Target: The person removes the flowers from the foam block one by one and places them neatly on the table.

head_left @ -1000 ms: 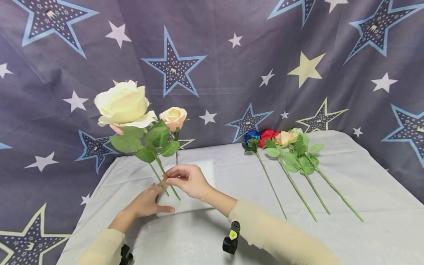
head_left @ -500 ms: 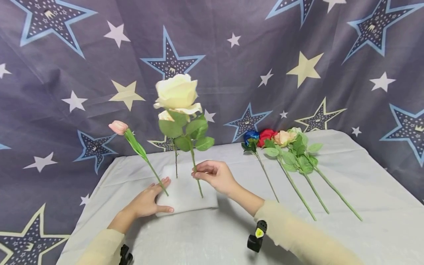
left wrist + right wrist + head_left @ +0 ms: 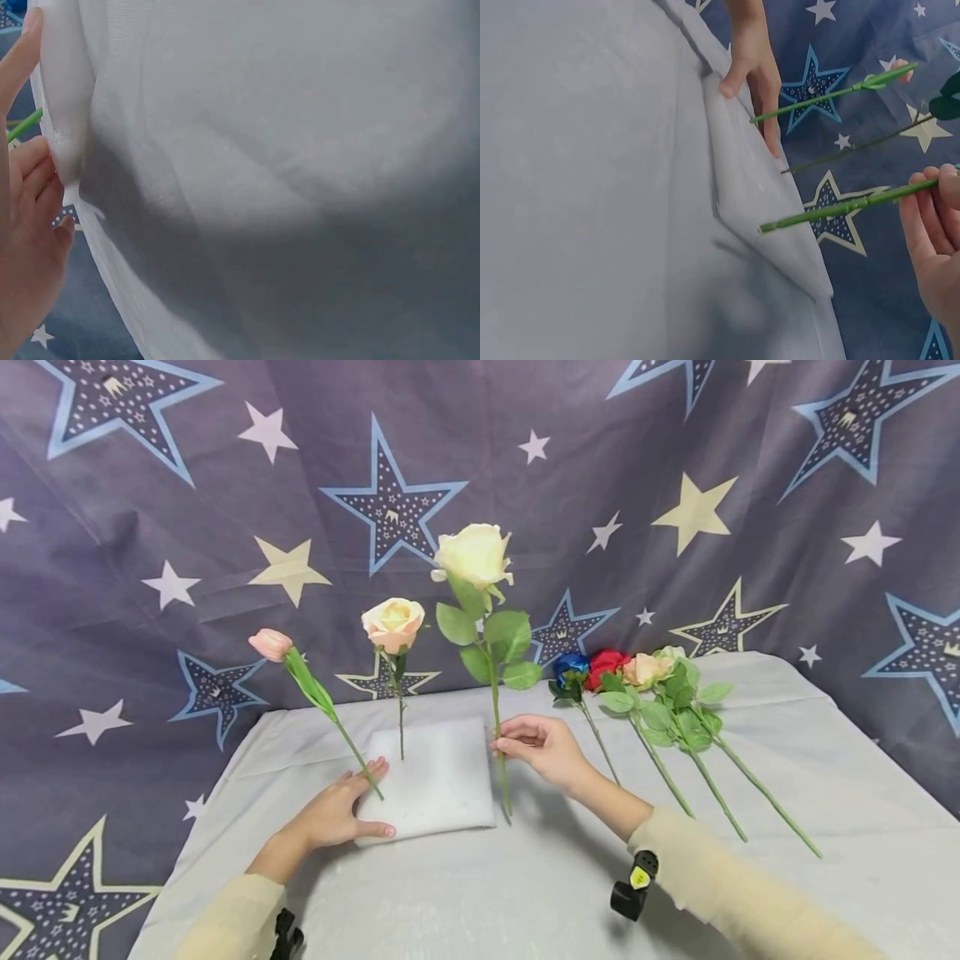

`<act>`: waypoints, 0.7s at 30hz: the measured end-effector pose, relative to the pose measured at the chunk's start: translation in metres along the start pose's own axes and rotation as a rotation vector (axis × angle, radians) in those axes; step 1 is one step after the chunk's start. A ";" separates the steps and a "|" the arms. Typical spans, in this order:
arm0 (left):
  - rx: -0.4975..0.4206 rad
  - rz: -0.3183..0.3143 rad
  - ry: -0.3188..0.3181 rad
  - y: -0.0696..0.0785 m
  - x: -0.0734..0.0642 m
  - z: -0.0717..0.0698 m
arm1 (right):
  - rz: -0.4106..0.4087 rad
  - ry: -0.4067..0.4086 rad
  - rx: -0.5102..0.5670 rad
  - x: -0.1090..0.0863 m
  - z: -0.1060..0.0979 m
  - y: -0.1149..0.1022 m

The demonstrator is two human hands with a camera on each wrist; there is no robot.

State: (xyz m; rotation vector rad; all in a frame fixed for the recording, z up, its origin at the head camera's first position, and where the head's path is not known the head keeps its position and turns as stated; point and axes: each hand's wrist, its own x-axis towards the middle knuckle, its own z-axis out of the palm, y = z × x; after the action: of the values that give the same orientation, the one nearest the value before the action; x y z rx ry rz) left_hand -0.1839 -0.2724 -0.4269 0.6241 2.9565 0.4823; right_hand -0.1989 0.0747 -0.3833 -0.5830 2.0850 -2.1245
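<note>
My right hand pinches the green stem of a cream-white rose between thumb and fingers. The rose stands nearly upright at the right edge of a white foam block; its lower stem end looks free in the right wrist view. My left hand rests on the block's left side with fingers spread and thumb along the front. A pink tulip leans left, its stem stuck in the block near my left fingers. Behind it a peach rose stands upright in the block.
On the right of the white cloth-covered table lie a blue rose, a red rose, a peach rose and a pale green-white rose. A star-patterned curtain hangs behind.
My right hand has carried the cream-white rose rightward, from in front of the tulip, past the upright peach rose, to the block's right edge. My left hand has stayed in place.
</note>
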 end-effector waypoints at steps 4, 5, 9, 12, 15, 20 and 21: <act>0.003 0.006 0.001 -0.001 0.001 0.000 | 0.036 -0.006 0.009 -0.002 -0.010 0.002; 0.003 0.008 0.002 -0.001 0.001 0.001 | 0.042 -0.010 0.015 -0.003 -0.012 0.002; 0.000 0.014 0.009 0.001 0.000 0.001 | 0.067 -0.026 0.030 -0.006 -0.020 0.002; -0.004 0.016 0.014 0.002 0.000 0.001 | 0.095 -0.026 0.005 -0.009 -0.025 0.003; 0.000 0.025 0.020 0.002 -0.001 0.000 | 0.114 -0.026 -0.028 -0.011 -0.030 0.005; 0.004 0.029 0.020 0.000 -0.001 0.000 | 0.133 -0.018 -0.057 -0.016 -0.039 0.008; 0.004 0.027 0.017 0.000 0.000 0.000 | 0.141 -0.012 -0.062 -0.017 -0.040 0.009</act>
State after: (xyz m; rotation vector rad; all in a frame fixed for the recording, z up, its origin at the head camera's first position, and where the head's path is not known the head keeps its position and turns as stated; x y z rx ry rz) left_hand -0.1835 -0.2726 -0.4271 0.6648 2.9696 0.4866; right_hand -0.1991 0.1179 -0.3950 -0.4392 2.1243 -1.9818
